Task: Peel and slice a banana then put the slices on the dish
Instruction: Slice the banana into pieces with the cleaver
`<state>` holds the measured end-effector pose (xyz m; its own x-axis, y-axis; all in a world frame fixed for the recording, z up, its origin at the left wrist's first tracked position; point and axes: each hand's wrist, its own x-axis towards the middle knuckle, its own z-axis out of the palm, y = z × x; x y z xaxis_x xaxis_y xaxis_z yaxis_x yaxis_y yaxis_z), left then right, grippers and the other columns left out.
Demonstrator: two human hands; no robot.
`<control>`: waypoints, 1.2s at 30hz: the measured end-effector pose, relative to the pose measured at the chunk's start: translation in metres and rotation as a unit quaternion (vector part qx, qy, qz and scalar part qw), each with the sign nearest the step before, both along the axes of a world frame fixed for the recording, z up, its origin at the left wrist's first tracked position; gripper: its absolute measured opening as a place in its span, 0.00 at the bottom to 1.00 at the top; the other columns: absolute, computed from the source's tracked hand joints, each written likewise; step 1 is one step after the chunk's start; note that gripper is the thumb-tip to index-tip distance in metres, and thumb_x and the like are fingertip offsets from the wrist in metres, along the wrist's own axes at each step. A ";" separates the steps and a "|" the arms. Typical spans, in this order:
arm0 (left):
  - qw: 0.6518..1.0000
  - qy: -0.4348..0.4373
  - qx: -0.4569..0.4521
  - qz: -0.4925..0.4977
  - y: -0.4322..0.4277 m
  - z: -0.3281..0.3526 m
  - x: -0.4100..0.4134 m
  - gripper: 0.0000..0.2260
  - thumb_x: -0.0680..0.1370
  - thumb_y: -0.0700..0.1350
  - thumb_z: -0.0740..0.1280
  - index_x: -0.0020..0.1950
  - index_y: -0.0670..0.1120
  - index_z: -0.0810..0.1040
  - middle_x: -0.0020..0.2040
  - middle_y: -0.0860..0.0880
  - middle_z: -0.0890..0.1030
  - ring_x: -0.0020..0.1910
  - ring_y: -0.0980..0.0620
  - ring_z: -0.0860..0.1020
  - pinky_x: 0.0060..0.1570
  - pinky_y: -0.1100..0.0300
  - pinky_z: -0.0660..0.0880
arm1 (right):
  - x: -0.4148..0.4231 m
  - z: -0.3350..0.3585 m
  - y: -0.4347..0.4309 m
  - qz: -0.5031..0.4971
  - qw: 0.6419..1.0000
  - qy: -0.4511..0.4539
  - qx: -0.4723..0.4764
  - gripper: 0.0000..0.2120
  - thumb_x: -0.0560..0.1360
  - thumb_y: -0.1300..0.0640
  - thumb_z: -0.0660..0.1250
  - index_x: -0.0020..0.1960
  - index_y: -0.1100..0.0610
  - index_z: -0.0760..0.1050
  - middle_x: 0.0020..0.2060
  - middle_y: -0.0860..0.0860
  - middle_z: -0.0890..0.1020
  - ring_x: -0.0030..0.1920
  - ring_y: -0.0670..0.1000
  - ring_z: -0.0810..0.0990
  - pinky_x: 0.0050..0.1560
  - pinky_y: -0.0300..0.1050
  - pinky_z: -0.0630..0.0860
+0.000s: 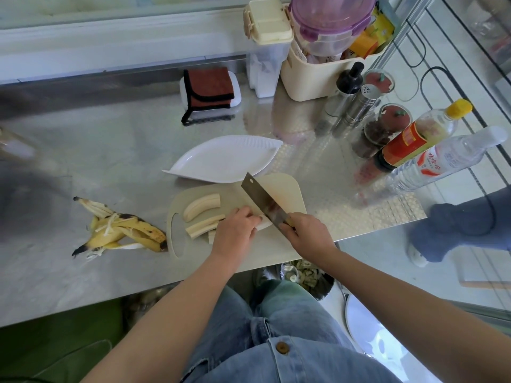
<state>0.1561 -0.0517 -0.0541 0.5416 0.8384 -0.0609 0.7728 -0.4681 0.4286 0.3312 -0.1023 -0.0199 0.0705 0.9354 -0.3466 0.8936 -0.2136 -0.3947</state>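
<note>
A beige cutting board (pixel 287 186) lies at the steel table's front edge. On it are long peeled banana pieces: one curved strip (pixel 201 205) and another strip (pixel 203 225) below it. My left hand (pixel 235 230) holds down a further banana piece (pixel 264 223), mostly hidden under the fingers. My right hand (pixel 307 233) grips the handle of a cleaver (pixel 261 201), whose blade meets that piece. A white leaf-shaped dish (pixel 224 158) with nothing on it sits just behind the board.
A banana peel (pixel 121 230) lies left of the board. Bottles (pixel 420 139), shakers (pixel 359 106), spice jars and a beige bin (pixel 312 78) crowd the back right. A folded brown cloth (pixel 208 89) sits on a white tray at the back. Another person's leg (pixel 464 219) stands beyond the right table edge.
</note>
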 end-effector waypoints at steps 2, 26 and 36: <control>1.000 0.000 -0.003 0.002 0.000 0.000 -0.001 0.12 0.72 0.37 0.71 0.54 0.47 0.83 0.45 0.49 0.78 0.44 0.48 0.75 0.34 0.55 0.74 | 0.001 0.006 0.000 -0.004 1.000 0.011 0.011 0.14 0.80 0.53 0.59 0.38 0.57 0.64 0.33 0.49 0.69 0.35 0.53 0.68 0.31 0.46 0.59; 1.000 0.002 -0.009 0.005 0.002 -0.002 0.000 0.10 0.73 0.39 0.70 0.53 0.48 0.83 0.45 0.51 0.77 0.45 0.49 0.74 0.35 0.60 0.69 | 0.000 -0.002 -0.002 0.006 1.000 -0.003 0.005 0.13 0.81 0.52 0.58 0.39 0.55 0.63 0.32 0.48 0.67 0.34 0.53 0.68 0.32 0.45 0.62; 1.000 -0.007 -0.009 0.002 0.001 0.002 -0.001 0.11 0.73 0.39 0.71 0.55 0.48 0.83 0.46 0.50 0.78 0.45 0.50 0.75 0.38 0.58 0.74 | 0.004 0.000 -0.002 0.027 1.000 -0.009 0.002 0.14 0.80 0.51 0.58 0.39 0.55 0.64 0.30 0.46 0.65 0.33 0.52 0.68 0.27 0.39 0.57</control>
